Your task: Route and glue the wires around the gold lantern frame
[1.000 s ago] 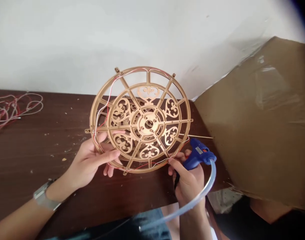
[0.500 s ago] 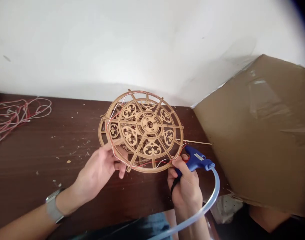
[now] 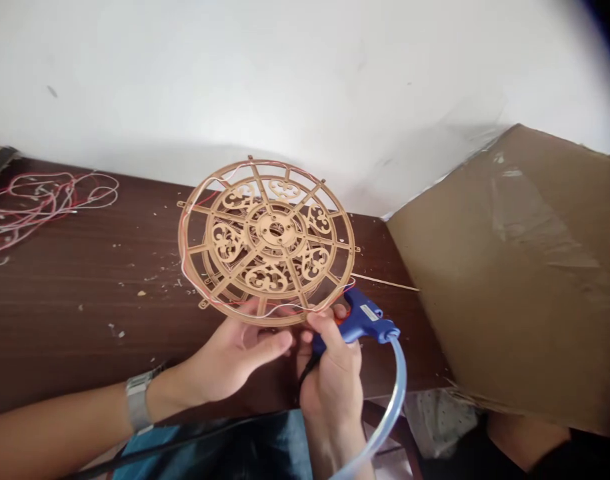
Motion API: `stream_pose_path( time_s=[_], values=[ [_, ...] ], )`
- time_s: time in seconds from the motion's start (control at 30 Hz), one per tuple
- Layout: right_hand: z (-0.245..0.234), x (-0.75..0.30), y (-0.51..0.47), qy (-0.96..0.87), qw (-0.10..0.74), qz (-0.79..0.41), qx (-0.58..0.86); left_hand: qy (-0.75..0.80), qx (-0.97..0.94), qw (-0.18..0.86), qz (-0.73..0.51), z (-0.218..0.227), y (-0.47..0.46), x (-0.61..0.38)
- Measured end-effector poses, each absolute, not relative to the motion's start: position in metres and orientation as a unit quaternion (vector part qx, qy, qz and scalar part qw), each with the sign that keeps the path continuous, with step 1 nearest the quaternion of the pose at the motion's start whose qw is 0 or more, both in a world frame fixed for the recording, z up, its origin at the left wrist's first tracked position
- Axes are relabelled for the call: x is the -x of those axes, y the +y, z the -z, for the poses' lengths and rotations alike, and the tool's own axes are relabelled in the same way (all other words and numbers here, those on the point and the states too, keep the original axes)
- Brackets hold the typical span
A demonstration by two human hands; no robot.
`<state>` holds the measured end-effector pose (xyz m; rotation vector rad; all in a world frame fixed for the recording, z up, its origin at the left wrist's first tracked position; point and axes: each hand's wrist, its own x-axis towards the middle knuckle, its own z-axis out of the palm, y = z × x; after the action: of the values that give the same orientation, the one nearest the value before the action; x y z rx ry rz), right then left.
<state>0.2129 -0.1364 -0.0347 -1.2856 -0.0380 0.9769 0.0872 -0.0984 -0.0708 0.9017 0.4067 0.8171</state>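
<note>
A round wooden wheel (image 3: 265, 275) with cut-out scroll patterns is raised and tilted above the table, red and white wires running along its rim. A second similar wheel shows partly behind it. My right hand (image 3: 332, 363) is closed around a blue hot glue gun (image 3: 362, 319), its thumb also pinching the wheel's lower right rim. A long clear glue stick (image 3: 392, 400) curves out of the gun's back. My left hand (image 3: 239, 357) is below the lower rim, fingers reaching behind the wheel and partly hidden, thumb stretched out apart from the rim.
A tangle of red and white wires (image 3: 59, 200) lies on the dark table (image 3: 59, 340) at left. Small scraps are scattered nearby. A large cardboard sheet (image 3: 505, 287) stands at right, a white wall (image 3: 265, 80) behind. A thin stick (image 3: 385, 283) lies near the cardboard.
The wheel has turned and shifted left in view, with the glue gun and right hand moving left too. My left hand has slid right along the bottom rim, its thumb now extended.
</note>
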Motion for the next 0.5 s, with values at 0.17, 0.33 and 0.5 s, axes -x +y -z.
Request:
stream_pose_path(
  time_s=[0.17,0.33,0.5],
  values=[
    [0.047,-0.195,-0.135,-0.037,0.710,-0.450,0.540,0.251,-0.417,0.755,-0.440,0.064,-0.093,-0.088],
    [0.060,-0.201,-0.136,-0.086,0.720,-0.429,0.538,0.275,-0.425,0.766,-0.395,0.061,-0.082,-0.081],
    [0.064,-0.206,-0.142,-0.090,0.699,-0.405,0.583,0.283,-0.476,0.735,-0.391,0.063,-0.069,-0.071]
  ],
)
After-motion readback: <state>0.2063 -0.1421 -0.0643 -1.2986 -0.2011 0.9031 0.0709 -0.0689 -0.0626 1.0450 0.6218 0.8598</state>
